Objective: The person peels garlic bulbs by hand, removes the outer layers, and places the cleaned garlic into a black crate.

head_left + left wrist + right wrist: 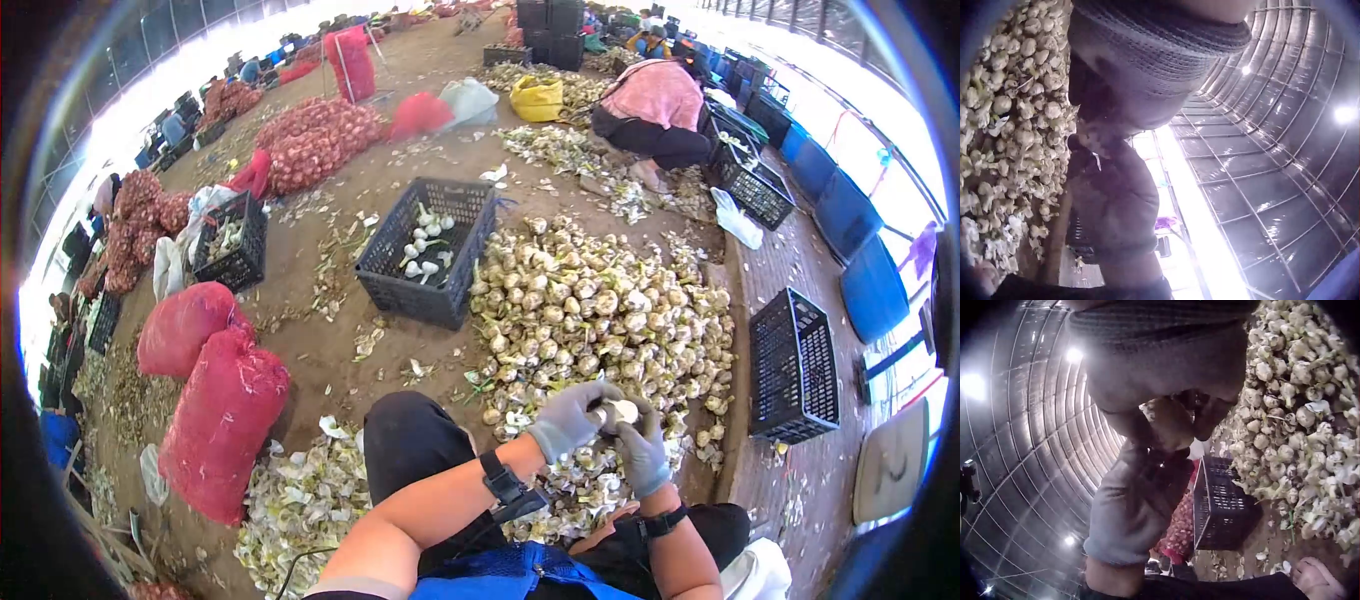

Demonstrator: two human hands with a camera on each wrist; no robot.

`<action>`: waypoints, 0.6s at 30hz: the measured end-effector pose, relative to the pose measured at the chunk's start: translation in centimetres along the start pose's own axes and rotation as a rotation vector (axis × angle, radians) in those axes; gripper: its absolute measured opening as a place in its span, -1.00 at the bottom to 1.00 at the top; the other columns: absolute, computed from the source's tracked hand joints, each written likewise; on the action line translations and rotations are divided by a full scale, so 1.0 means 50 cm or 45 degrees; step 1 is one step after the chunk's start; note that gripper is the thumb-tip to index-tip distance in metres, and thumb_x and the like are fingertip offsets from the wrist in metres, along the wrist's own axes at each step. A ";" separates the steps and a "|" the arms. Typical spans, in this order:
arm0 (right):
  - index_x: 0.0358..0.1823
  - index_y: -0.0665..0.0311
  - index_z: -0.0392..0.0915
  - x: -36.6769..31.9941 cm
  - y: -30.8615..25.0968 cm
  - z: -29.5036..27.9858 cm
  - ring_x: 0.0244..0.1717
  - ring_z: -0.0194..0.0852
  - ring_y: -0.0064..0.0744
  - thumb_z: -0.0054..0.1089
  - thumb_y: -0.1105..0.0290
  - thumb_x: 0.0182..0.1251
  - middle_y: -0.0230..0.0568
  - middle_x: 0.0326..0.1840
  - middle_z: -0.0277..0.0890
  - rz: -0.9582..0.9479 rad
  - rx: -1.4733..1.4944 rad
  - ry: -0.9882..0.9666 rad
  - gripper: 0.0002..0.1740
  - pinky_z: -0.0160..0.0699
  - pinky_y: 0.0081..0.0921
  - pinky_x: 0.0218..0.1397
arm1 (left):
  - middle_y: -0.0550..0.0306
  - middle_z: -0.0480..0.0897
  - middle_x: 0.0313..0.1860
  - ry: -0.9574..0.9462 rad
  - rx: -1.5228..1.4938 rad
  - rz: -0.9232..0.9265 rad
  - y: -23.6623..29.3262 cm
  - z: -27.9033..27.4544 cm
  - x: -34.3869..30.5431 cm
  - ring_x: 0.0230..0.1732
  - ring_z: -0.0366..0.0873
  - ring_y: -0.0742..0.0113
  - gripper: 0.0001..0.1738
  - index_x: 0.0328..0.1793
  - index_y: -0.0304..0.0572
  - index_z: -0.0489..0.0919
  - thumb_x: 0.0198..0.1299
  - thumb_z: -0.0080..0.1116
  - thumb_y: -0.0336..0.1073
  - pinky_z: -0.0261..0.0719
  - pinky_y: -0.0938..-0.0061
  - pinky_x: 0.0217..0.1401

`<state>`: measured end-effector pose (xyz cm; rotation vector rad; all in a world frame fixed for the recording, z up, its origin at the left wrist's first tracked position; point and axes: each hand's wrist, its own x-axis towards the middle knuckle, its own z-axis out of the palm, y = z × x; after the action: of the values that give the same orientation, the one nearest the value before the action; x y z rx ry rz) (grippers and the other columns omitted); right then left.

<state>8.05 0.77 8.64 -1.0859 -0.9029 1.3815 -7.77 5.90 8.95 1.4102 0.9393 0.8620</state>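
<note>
Both hands wear grey gloves and meet in front of the person's lap. Between them is a pale garlic bulb [624, 411], partly covered by fingers. The left hand [570, 422] grips it from the left, while the right hand [645, 452] has its fingers curled about it from the right. Seen from the right wrist, the garlic bulb [1171, 423] shows between the gloved fingers. In the left wrist view the gloves hide the bulb. Just beyond the hands spreads a large heap of garlic bulbs [600, 310], with loose peeled skins [570, 492] below them.
A black crate [425, 295] holding a few bulbs stands ahead; another black crate [795, 370] is on the right. Full red mesh sacks [225, 420] lie at left, near more skins [300, 520]. Another person [655, 100] sits farther off beside garlic.
</note>
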 end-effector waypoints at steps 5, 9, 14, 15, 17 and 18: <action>0.11 0.30 0.32 0.015 -0.001 -0.017 -0.05 0.47 -0.45 0.45 0.49 0.00 -0.21 -0.01 0.43 -0.453 -0.502 0.102 -0.37 0.50 -0.50 0.04 | 0.28 0.58 -0.21 0.131 -0.642 -0.373 0.044 0.022 0.009 -0.21 0.45 0.59 -0.71 0.03 -0.14 0.55 0.36 0.06 -0.13 0.47 0.65 -0.14; -0.09 0.21 0.36 0.020 0.029 -0.048 0.09 0.42 -0.08 0.52 0.50 -0.19 -0.07 0.05 0.43 -0.864 -0.962 0.175 -0.41 0.47 -0.33 0.12 | 0.24 0.62 -0.15 0.119 -0.478 -0.078 -0.036 0.057 0.038 -0.10 0.50 0.55 -0.67 -0.01 -0.26 0.55 0.21 0.28 -0.21 0.48 0.59 0.05; -0.14 0.19 0.35 0.019 0.019 -0.063 0.06 0.42 -0.05 0.51 0.48 -0.16 -0.08 0.02 0.42 -0.895 -1.040 0.245 -0.45 0.46 -0.27 0.09 | 0.19 0.65 -0.03 0.017 -0.640 -0.186 -0.031 0.065 0.044 -0.02 0.53 0.51 -0.64 0.11 -0.28 0.56 0.22 0.26 -0.31 0.47 0.60 0.12; -0.14 0.19 0.35 0.018 0.024 -0.068 0.05 0.42 -0.05 0.50 0.49 -0.15 -0.08 0.01 0.41 -0.912 -1.065 0.259 -0.46 0.47 -0.29 0.07 | 0.17 0.64 0.01 0.008 -0.588 -0.203 -0.020 0.068 0.042 0.01 0.53 0.50 -0.62 0.15 -0.29 0.54 0.23 0.24 -0.33 0.47 0.60 0.14; -0.16 0.18 0.34 0.019 0.027 -0.072 0.00 0.42 -0.05 0.48 0.50 -0.13 -0.09 -0.01 0.40 -0.953 -1.148 0.297 -0.48 0.47 -0.31 0.02 | 0.11 0.57 0.16 -0.031 -0.448 -0.174 -0.028 0.071 0.047 0.13 0.50 0.46 -0.54 0.29 -0.32 0.44 0.27 0.15 -0.41 0.41 0.57 0.25; -0.16 0.18 0.34 0.019 0.025 -0.072 0.00 0.42 -0.05 0.48 0.50 -0.13 -0.09 -0.01 0.40 -0.951 -1.147 0.306 -0.48 0.47 -0.31 0.02 | 0.11 0.57 0.16 -0.039 -0.444 -0.176 -0.039 0.073 0.047 0.13 0.50 0.46 -0.54 0.29 -0.32 0.44 0.27 0.15 -0.41 0.41 0.57 0.25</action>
<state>11.14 1.38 6.32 -1.3122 -1.5951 0.1810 -3.61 6.58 6.79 1.0446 0.8075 0.8509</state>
